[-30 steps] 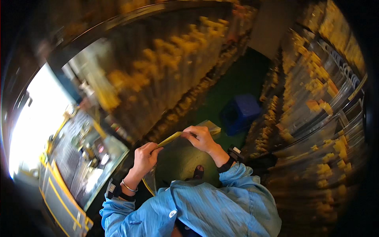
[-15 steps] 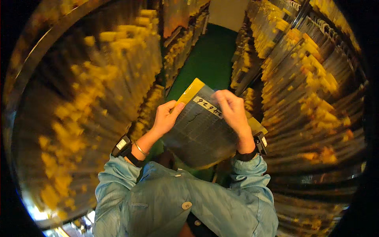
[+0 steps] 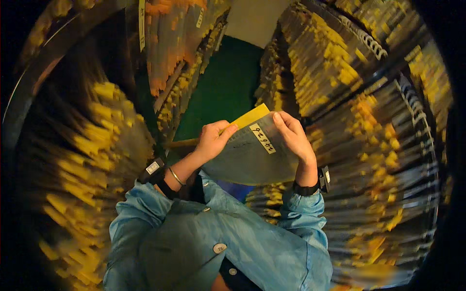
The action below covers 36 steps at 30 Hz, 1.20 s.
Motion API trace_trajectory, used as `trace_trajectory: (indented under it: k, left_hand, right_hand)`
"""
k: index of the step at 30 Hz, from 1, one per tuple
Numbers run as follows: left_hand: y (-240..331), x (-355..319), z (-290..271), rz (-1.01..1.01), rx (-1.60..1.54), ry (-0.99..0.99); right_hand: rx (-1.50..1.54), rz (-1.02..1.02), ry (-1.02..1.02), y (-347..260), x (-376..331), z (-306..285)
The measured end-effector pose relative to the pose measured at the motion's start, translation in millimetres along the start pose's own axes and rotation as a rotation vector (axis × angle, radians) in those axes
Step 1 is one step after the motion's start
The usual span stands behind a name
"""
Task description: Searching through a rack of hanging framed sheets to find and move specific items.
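A worker in a blue jacket (image 3: 228, 242) stands in a narrow aisle with both hands raised at chest height around a flat grey sleeve (image 3: 247, 157). The left hand (image 3: 211, 140) is clenched on the sleeve's left edge, thumb over the face and fingers behind. The right hand (image 3: 291, 136) grasps the upper right edge, fingertips laid near a white label (image 3: 262, 138) stuck aslant across the face. Nothing carries the sleeve; it hangs in the air between the two grips, its flat face turned up toward the worker, its long axis running from the lower left toward the upper right. A yellow tab (image 3: 250, 117) juts from its far top edge, pointing away from the body, roughly midway between the hands and slightly nearer the left thumb. Beyond, racks of yellow-tipped files (image 3: 354, 82) crowd both sides, blurred, and a green floor (image 3: 221, 92) runs down the aisle toward a pale wall.
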<state>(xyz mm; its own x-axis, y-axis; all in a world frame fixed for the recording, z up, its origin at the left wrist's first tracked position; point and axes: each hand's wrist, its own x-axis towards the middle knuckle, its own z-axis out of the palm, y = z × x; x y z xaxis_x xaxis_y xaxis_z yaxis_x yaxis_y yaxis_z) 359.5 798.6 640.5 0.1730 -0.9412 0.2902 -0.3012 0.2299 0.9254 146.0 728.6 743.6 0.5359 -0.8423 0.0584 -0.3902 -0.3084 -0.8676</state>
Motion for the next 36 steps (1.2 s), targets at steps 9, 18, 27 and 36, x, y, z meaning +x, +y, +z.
trace_trajectory:
  k: [9,18,27,36]
  left_hand:
    - [-77.6,160.3,25.8,0.017,-0.061,0.157]
    - [-250.5,371.2,59.7,-0.081,-0.064,0.367]
    - [-305.6,479.3,104.4,-0.288,-0.009,0.583]
    - [-328.4,548.3,91.6,-0.341,0.030,0.594]
  right_hand:
    - [-0.080,-0.152,-0.093,47.1,223.7,-16.4]
    - [-0.095,-0.387,-0.259,212.9,522.5,-4.0]
    - [0.055,-0.301,-0.645,289.2,693.1,-12.5]
    - [0.277,-0.173,-0.701,287.5,764.1,-29.6]
